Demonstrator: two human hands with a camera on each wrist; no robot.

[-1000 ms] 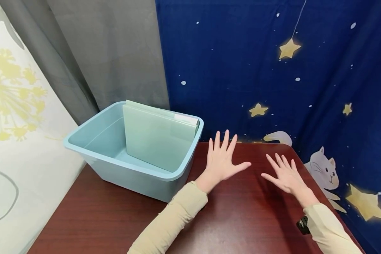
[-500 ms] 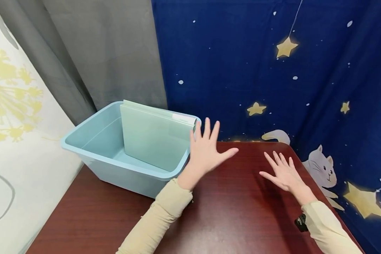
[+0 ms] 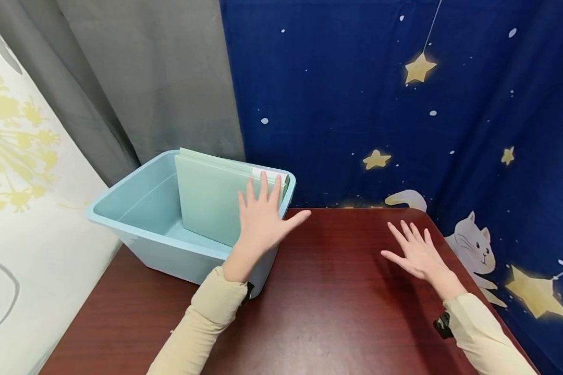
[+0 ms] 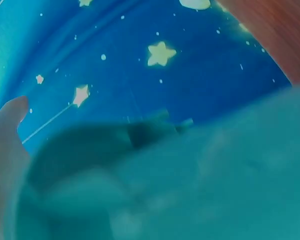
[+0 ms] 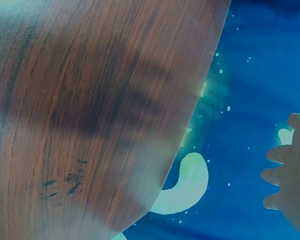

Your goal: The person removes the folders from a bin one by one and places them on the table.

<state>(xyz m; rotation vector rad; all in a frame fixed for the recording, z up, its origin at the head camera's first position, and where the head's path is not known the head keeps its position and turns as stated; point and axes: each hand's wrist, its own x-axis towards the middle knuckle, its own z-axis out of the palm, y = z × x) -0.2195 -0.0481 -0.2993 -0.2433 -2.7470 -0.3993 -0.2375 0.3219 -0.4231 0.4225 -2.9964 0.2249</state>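
A light blue plastic basin [image 3: 169, 258] stands on the table's left half. In it, a pale green file folder [image 3: 206, 192] stands on edge, its top reaching above the rim and a white strip showing along its right end. My left hand [image 3: 262, 224], fingers spread and holding nothing, overlaps the basin's right side and the folder in the head view. From the left wrist, the blurred basin wall [image 4: 215, 190] fills the lower part and a bit of the hand shows at the left edge. My right hand [image 3: 417, 255] hovers with spread fingers over the table's right side.
The dark red wooden table [image 3: 328, 323] has a rounded far right corner. Close behind it hang a grey curtain [image 3: 159, 78] and a blue star-patterned curtain [image 3: 328, 104]. A white patterned curtain [image 3: 23, 271] borders the left side.
My left hand has moved left, from beside the basin to in front of its right side and the folder. The right hand stays nearly in place; the head view has shifted slightly.
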